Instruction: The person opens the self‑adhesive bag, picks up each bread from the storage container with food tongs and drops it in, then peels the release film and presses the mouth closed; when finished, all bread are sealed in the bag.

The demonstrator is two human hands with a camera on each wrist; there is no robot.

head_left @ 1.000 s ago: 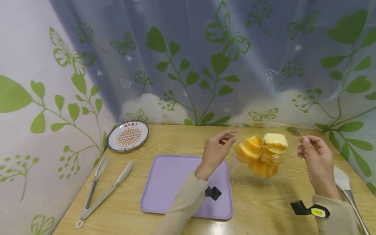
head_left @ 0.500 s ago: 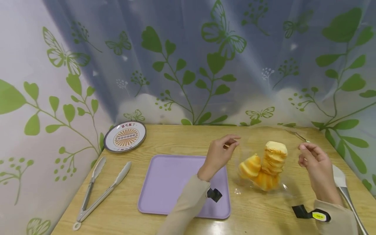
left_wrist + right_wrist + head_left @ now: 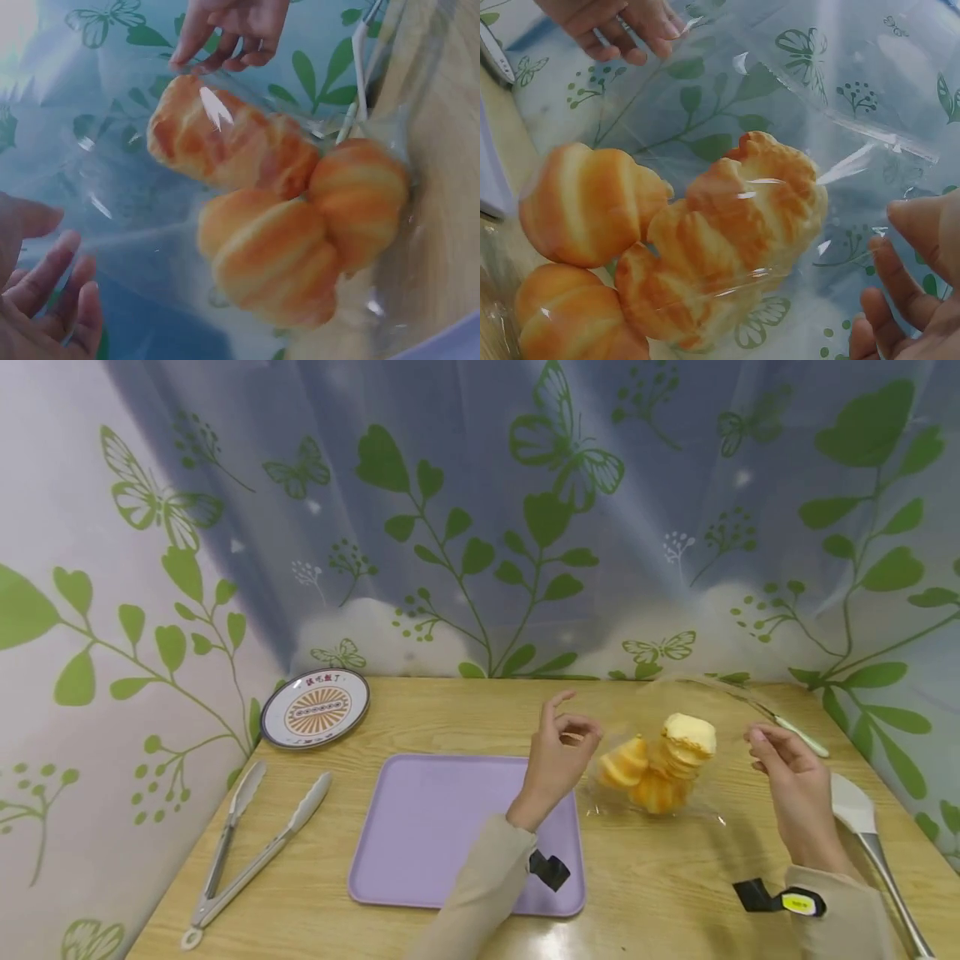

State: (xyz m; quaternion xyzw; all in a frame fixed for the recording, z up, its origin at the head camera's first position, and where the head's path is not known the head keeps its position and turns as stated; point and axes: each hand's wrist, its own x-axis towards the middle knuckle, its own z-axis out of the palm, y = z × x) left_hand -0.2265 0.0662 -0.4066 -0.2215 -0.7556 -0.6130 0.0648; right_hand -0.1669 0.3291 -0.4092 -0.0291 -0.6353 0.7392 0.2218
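Note:
A clear plastic bag (image 3: 847, 124) hangs between my two hands above the table's right half. Inside it are a long, lumpy bread loaf (image 3: 686, 743), standing on end, and two ridged, golden bread rolls (image 3: 270, 255) (image 3: 360, 202). My left hand (image 3: 558, 752) pinches the bag's left upper edge, its forefinger raised. On the other side my right hand (image 3: 795, 785) pinches the right edge between thumb and forefinger. The bag's film is hard to see in the head view; the wrist views show its glints and sealing strip.
A lilac tray (image 3: 427, 827) lies partly under my left forearm. Open metal tongs (image 3: 255, 860) rest at the left, with a patterned plate (image 3: 315, 708) behind them. A white-headed spatula (image 3: 855, 806) lies at the right; a light-green-handled utensil (image 3: 798, 735) lies behind it.
The breads swung down and back up a little inside the bag, and the bag shifted slightly left. Both hands keep their pinch; my left forefinger has lifted.

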